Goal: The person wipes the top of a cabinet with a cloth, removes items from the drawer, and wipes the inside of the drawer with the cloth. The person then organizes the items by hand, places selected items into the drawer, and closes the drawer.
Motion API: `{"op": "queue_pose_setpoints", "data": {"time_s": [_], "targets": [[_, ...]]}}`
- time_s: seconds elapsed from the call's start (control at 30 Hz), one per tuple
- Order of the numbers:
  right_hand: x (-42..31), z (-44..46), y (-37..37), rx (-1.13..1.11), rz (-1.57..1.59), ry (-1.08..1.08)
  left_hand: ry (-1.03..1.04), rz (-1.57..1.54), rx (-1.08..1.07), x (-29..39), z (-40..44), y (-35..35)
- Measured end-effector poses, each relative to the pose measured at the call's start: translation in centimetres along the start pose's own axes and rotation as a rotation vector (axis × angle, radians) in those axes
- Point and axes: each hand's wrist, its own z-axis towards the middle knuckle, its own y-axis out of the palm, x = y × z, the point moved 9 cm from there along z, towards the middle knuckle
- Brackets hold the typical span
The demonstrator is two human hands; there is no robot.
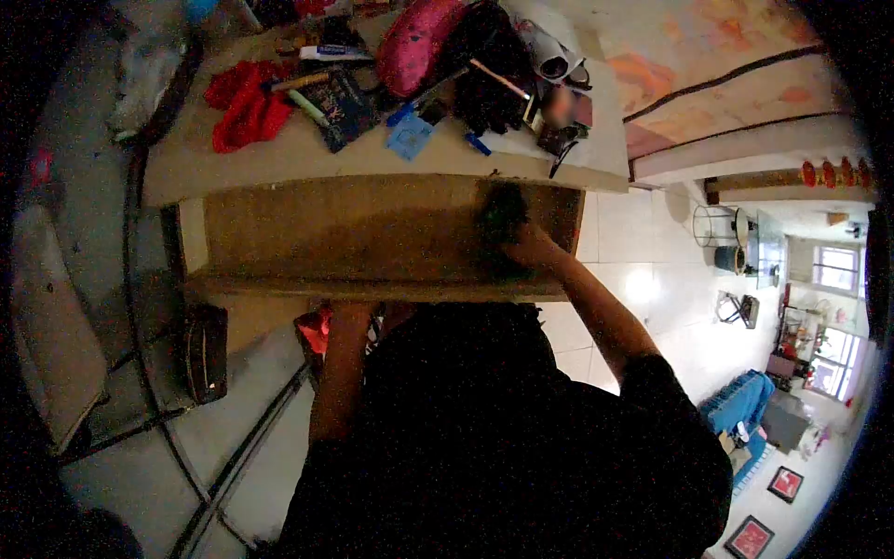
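Observation:
A wooden drawer is pulled out in front of me, its bottom bare over most of its length. Inside its right end is my right hand, closed on a dark, greenish bundle that looks like a cloth; its exact kind is too dark to tell. My left forearm reaches up to the drawer's front board, and the left hand's fingers are hidden below that board. Beside this forearm, something red shows, partly covered.
On the tabletop above the drawer lie a red cloth, a white tube, a blue packet, a pink rounded item and a dark bundle. A dark case stands at lower left.

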Motion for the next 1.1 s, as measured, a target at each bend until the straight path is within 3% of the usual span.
{"op": "queue_pose_setpoints", "data": {"time_s": [0.07, 0.1, 0.13, 0.2, 0.3, 0.43, 0.5, 0.6, 0.63, 0.7, 0.8, 0.87, 0.97, 1.03, 1.1], "targets": [[-5.5, -4.2, -6.3, 0.103, -0.274, -0.088, 0.003, 0.025, 0.0, 0.2, -0.3, 0.1], [-4.8, -4.2, -6.3, 0.095, -0.269, -0.079, -0.001, 0.034, 0.003, 0.3, -0.4, 0.0], [-5.2, -4.6, -9.5, 0.465, -0.413, -0.192, -0.003, 0.043, 0.007, 0.3, -0.5, -0.1], [-4.3, -6.4, -10.2, 0.832, -0.552, -0.299, -0.008, 0.069, 0.009, 0.3, -0.7, 0.1], [0.2, -3.3, -2.9, 0.799, -0.741, -0.227, -0.01, 0.092, 0.02, 0.5, -0.8, -0.2], [-1.3, -4.1, -1.1, 0.212, -0.431, 0.023, -0.01, 0.123, 0.025, 0.8, -1.0, -0.1], [-3.7, -5.6, -3.3, -0.095, -0.343, 0.013, -0.01, 0.146, 0.025, 1.0, -1.3, 0.4], [-2.9, -5.0, -1.2, -0.236, -0.315, -0.105, -0.011, 0.182, 0.019, 1.0, -1.4, 0.6], [0.3, -2.9, 1.4, 0.061, -0.041, -0.024, -0.009, 0.19, 0.018, 0.9, -1.3, 0.3], [1.3, -2.5, -0.1, 0.343, 0.234, 0.041, -0.003, 0.229, 0.026, 1.3, -1.5, 0.3], [-6.6, -7.2, -10.7, 0.373, 0.751, -0.284, 0.002, 0.308, 0.041, 1.0, -1.9, -0.5], [-6.3, -8.5, -13.3, 0.458, 0.622, -0.155, 0.0, 0.378, 0.051, 1.1, -2.2, -0.2], [-7.6, -8.2, -12.7, 0.54, 0.368, -0.228, 0.015, 0.54, 0.056, 1.3, -1.9, -0.3], [-9.9, -4.5, -8.1, 0.244, 0.159, -0.224, 0.025, 0.704, 0.053, 1.6, -1.8, 0.0], [-9.6, -2.1, -3.0, 0.229, 0.374, -0.38, 0.034, 0.863, 0.05, 1.9, -1.9, 0.2]]}}
